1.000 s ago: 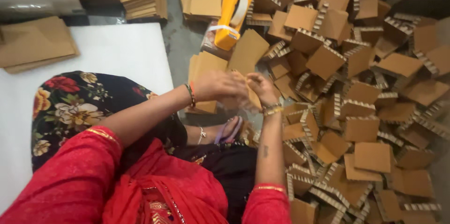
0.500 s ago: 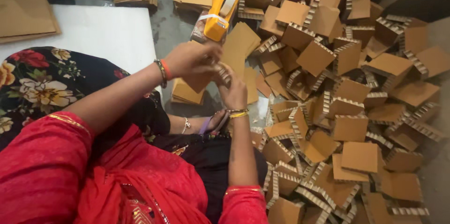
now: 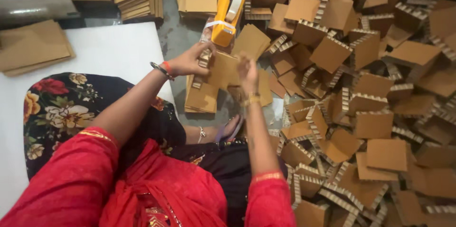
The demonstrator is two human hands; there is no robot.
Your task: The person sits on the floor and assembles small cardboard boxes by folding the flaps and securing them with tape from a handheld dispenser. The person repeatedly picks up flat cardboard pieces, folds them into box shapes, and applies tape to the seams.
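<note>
Both hands grip 1 cardboard piece (image 3: pixel 223 70) above the flat stack (image 3: pixel 202 96): left hand (image 3: pixel 190 60) clasps its left edge, right hand (image 3: pixel 248 71) pinches its right. Yellow tape dispenser (image 3: pixel 229 10) lies just beyond; folded cardboard heap (image 3: pixel 370 103) crowds the right.

Yellow tape dispenser (image 3: pixel 229 12), brown cardboard pieces (image 3: pixel 375 127), red sleeve (image 3: pixel 71 184), black floral cloth (image 3: pixel 71 108), white sheet (image 3: pixel 109 51)

Right fingers (image 3: pixel 245 65) blurred, grip perhaps unclear

Left hand (image 3: pixel 190 60) dropped from the yellow tape dispenser (image 3: pixel 228 10) to the cardboard piece (image 3: pixel 223 71); right hand (image 3: pixel 248 70) now spread apart, fingers gripping its right edge.
</note>
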